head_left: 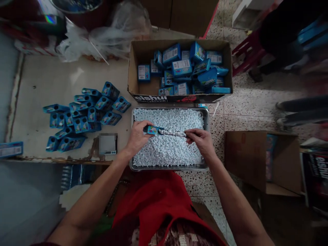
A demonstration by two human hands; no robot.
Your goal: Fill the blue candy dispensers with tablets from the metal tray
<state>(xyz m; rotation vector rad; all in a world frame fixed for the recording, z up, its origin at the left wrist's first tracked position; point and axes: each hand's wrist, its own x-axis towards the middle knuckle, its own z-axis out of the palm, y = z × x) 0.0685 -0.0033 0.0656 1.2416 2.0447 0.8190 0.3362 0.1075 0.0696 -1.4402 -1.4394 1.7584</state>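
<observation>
My left hand (140, 136) grips a small blue printed box (153, 130) lying on its side above the metal tray (169, 167). From the box's right end runs a narrow row of white pellets (173, 133), larger-looking than the ones below. The fingers of my right hand (201, 138) are pinched at the row's far end; what carries the row is too small to make out. Small white candy-like pellets (166, 153) fill the tray underneath both hands.
Behind the tray stands an open carton (147, 98) holding many blue boxes (181, 66). More blue boxes with round holes (80, 123) are clustered on the table (38, 89) at left. Another open carton (246, 160) is at right, and a person's legs (302, 104) show beyond.
</observation>
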